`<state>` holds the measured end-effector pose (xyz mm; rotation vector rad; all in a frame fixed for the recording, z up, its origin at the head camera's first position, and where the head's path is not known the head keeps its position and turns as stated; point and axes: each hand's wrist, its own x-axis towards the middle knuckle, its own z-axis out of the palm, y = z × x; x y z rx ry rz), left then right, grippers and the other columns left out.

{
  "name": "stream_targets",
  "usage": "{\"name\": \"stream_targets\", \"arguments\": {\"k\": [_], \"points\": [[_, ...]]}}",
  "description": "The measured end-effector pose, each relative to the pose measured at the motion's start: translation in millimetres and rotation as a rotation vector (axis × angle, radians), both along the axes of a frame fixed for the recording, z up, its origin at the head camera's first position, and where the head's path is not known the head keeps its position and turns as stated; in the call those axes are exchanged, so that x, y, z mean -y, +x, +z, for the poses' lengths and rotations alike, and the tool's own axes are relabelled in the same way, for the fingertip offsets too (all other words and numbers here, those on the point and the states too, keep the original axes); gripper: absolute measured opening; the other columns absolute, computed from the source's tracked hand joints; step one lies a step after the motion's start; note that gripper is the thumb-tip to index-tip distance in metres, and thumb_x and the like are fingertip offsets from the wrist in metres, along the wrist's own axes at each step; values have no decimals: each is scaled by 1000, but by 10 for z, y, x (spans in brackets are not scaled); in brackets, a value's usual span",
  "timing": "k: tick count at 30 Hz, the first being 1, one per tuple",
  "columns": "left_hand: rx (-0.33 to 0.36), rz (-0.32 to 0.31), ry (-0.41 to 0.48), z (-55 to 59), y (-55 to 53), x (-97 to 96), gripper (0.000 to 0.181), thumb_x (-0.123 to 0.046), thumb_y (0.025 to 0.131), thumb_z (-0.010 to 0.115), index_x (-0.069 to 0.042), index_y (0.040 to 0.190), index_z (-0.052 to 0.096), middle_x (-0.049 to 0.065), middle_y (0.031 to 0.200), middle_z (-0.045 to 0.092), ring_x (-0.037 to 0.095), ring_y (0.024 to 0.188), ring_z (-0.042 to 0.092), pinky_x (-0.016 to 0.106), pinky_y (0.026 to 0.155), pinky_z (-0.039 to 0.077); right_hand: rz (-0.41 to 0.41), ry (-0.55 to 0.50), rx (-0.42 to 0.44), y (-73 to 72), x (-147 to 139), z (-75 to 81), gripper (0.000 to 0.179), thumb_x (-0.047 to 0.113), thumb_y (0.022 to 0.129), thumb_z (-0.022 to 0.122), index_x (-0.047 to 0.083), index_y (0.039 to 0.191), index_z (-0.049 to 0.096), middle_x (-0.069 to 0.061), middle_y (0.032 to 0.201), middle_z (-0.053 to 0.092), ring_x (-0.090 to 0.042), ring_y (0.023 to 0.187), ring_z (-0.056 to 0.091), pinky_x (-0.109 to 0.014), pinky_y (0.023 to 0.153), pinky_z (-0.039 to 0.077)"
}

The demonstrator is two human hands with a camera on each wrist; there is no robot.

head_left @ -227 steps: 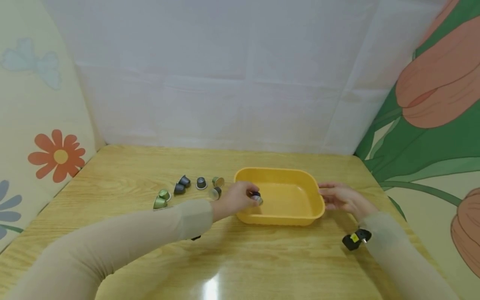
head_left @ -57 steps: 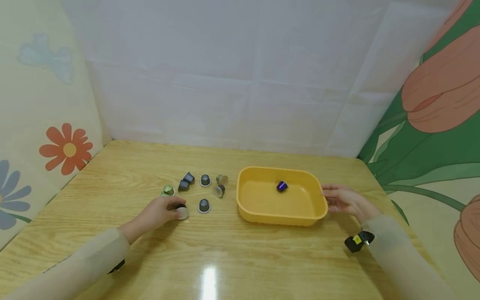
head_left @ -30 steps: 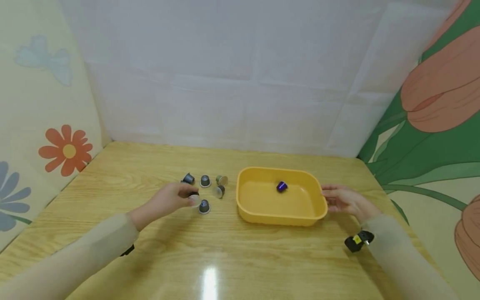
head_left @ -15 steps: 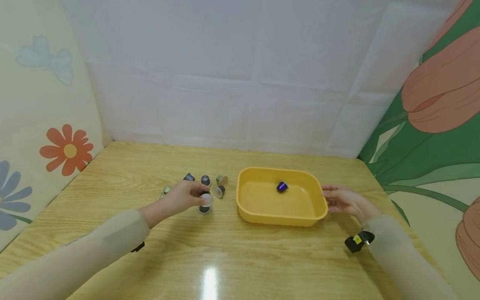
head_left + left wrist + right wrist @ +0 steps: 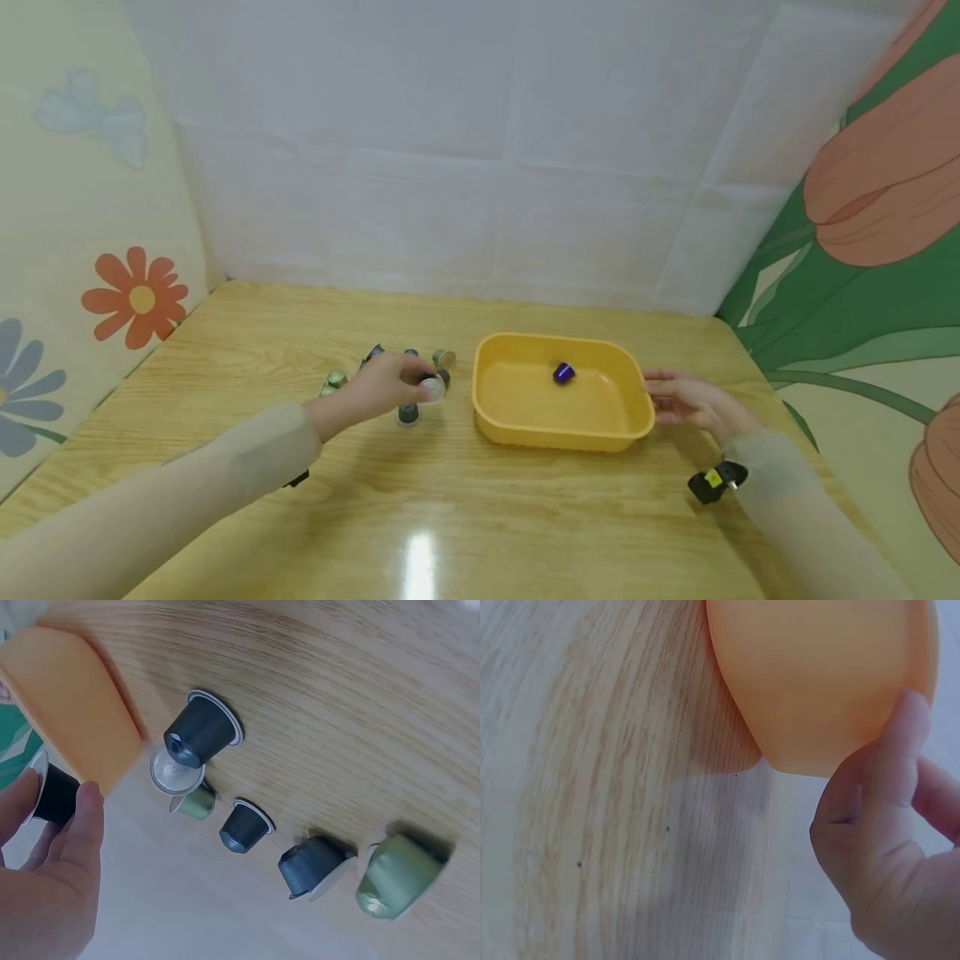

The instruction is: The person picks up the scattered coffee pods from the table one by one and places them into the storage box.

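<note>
My left hand (image 5: 375,390) pinches a black coffee capsule (image 5: 56,793) between thumb and fingers, raised above the table, its pale lid facing the head camera. Below and around this hand lie several loose capsules: an upright dark capsule (image 5: 408,415), a green capsule with a tan lid (image 5: 447,360), and green capsules (image 5: 334,380) at the left; others are partly hidden by the hand. My right hand (image 5: 692,402) touches the outside of the yellow basin (image 5: 555,438) at its right end with extended fingers. A purple capsule (image 5: 564,373) lies inside the basin.
The wooden table (image 5: 480,508) reaches back to a white cloth (image 5: 420,208). Printed panels with a red flower (image 5: 141,300) and large tulips (image 5: 870,175) stand at the sides. A black wrist camera (image 5: 708,483) sits beneath the right cuff.
The purple capsule has gone into the basin. My left hand has since lifted the black capsule from near the green ones and carried it rightward. The right hand stays at the basin.
</note>
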<state>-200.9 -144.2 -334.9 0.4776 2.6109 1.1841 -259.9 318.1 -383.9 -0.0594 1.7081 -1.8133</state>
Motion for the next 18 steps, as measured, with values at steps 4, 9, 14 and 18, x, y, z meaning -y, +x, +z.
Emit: {"name": "stream_targets", "arguments": {"k": [4,9,14,18], "points": [[19,13,19,15,-11,-77,39,-8,94,65,6,129,57,20,126,60,34,117,56,42,93,51,20,-16,1,-13,-30,-22,39,19,88,74,4,117,52,-3,95,66,-15,84,64,-28,73,57],[24,13,49,26,-19,-150,40,-6,94,64,8,130,56,22,129,58,35,119,55,42,94,50,-74,76,13,89,88,104,35,11,96,61,1,125,44,-3,93,65,-14,80,64,-29,71,57],[20,4,45,26,-47,-223,43,-7,95,63,7,134,52,22,134,54,35,121,54,41,96,49,-95,70,37,110,121,146,19,5,102,48,7,121,47,-2,91,65,-14,78,64,-28,68,57],[9,-3,44,29,-87,-303,44,-6,94,63,7,135,52,21,130,58,32,116,58,37,89,53,-89,35,59,96,107,130,16,5,102,47,8,118,48,-3,91,65,-14,79,64,-27,66,57]]}}
